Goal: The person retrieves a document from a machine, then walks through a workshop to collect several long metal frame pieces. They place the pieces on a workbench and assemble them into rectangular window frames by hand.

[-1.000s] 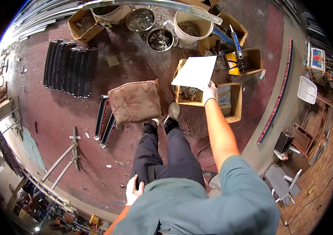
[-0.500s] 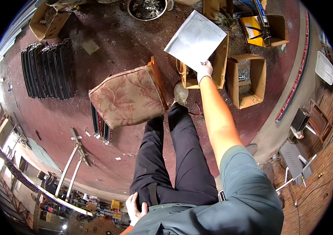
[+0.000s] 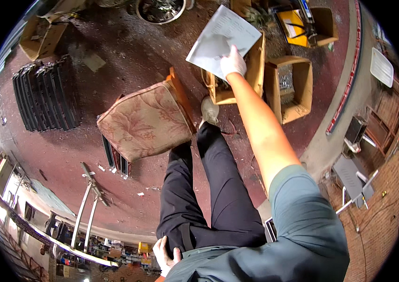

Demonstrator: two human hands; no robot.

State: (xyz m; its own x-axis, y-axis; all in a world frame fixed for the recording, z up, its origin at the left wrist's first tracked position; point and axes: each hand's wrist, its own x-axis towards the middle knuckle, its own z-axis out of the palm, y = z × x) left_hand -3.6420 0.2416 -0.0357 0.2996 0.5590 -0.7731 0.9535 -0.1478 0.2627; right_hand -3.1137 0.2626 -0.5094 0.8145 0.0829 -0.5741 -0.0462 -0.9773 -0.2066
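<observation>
My right hand (image 3: 234,63), in a white glove, is over the lower part of a white printed sheet of paper (image 3: 209,41). Its index finger is stretched out across the sheet, and a shadow falls on the paper beside it. Beneath the sheet is an open cardboard box (image 3: 257,66), partly covered by it; what lies inside is mostly hidden. My left hand (image 3: 165,256), also gloved, rests at my hip with its fingers apart and holds nothing.
A chair with a floral cushion (image 3: 145,122) stands ahead of my legs. A stack of black slatted parts (image 3: 44,96) lies at left. More cardboard boxes (image 3: 298,110) sit at right, and a round basin (image 3: 138,11) of metal pieces is at the far edge.
My right hand has gone from gripping the sheet's near edge to lying over it with a finger extended. The whole view has shifted slightly; my left hand stays at my hip.
</observation>
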